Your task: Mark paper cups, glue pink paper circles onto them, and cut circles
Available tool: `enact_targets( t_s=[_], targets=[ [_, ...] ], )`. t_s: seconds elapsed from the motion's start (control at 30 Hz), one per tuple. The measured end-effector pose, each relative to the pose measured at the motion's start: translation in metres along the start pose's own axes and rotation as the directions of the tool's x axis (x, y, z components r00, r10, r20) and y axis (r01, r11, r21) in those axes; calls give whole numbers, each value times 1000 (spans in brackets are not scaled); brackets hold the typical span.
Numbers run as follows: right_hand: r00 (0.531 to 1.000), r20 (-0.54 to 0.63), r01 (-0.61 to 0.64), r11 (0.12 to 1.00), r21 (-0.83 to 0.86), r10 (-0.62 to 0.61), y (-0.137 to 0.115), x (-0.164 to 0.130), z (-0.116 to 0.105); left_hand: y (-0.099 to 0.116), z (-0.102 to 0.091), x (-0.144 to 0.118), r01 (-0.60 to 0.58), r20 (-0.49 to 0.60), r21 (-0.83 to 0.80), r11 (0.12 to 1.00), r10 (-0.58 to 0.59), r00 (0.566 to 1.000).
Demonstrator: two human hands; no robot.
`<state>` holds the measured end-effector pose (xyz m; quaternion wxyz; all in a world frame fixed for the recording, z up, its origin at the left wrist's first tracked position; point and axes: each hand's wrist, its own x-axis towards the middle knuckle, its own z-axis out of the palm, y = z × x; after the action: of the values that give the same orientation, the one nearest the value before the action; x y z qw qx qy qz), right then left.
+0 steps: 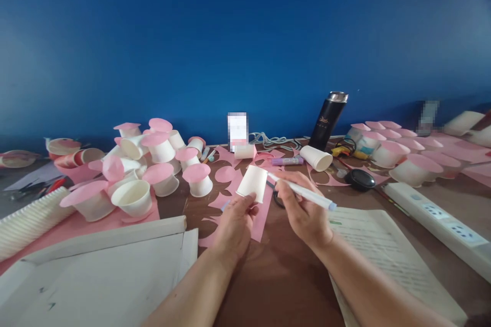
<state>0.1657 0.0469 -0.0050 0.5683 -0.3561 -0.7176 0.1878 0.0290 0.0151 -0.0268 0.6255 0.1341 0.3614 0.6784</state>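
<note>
My left hand (235,222) holds a white paper cup (253,183) upside down above the brown table (284,276). My right hand (303,204) grips a white pen (305,191) with a blue cap end, its tip resting against the right side of the cup. Pink paper offcuts (226,173) lie on the table under and behind the cup.
A heap of white cups with pink paper lids (153,163) fills the left. More lidded cups (399,150) stand at the right. A black flask (328,120), a lying cup (316,157), a purple glue stick (287,161), a power strip (441,219), an open book (387,255) and white card (103,271) surround my hands.
</note>
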Motion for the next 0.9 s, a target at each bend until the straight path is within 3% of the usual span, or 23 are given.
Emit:
enact_targets(
  t_s=[0.17, 0.43, 0.9],
  targets=[
    [986, 92, 143, 987, -79, -136, -6, -3, 1, 0, 1, -1, -53, 32, 90, 995, 50, 998],
    [984, 111, 151, 985, -86, -141, -3, -5, 5, -2, -2, -1, -97, 103, 218, 971, 76, 992],
    [980, 126, 166, 981, -104, -152, -5, -4, 5, -3, -4, -1, -108, 138, 287, 952, 71, 988]
  ],
)
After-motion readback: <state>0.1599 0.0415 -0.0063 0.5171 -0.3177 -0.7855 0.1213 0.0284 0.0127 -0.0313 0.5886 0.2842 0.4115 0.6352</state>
